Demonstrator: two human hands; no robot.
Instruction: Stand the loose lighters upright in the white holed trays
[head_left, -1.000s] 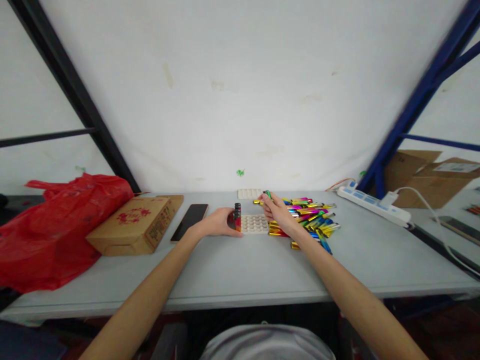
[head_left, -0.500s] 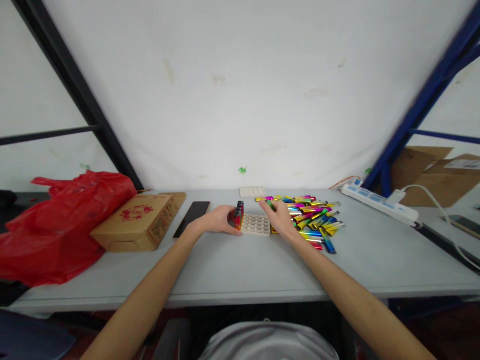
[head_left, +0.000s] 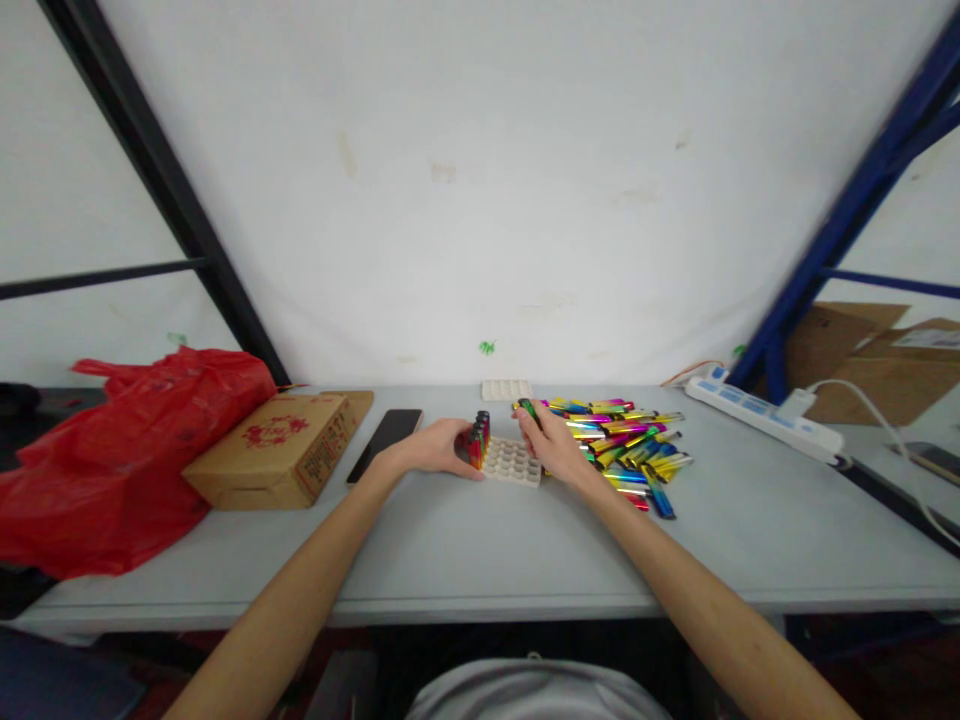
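A pale tray (head_left: 512, 462) with rows of round pockets lies on the table in front of me. Several lighters (head_left: 480, 440) with dark tops stand upright in a row along its left end. My left hand (head_left: 442, 447) is curled around that end, thumb at the near corner and fingers beside the lighters. Over the tray's right side, my right hand (head_left: 551, 440) pinches a single lighter (head_left: 529, 410) with a green part showing; the fingers hide some of it. Just right of this hand spreads a loose pile of shiny, multicoloured lighters (head_left: 626, 430).
A second pale tray (head_left: 506, 389) lies by the wall. To the left are a black phone (head_left: 386, 440), a cardboard box (head_left: 270, 450) and a red plastic bag (head_left: 142, 450). A white power strip (head_left: 765, 415) with a cable runs along the right.
My right hand has turned the lighter a little and shifted slightly left, so more of it shows. My left hand stays at the tray's end. The view has tilted slightly.
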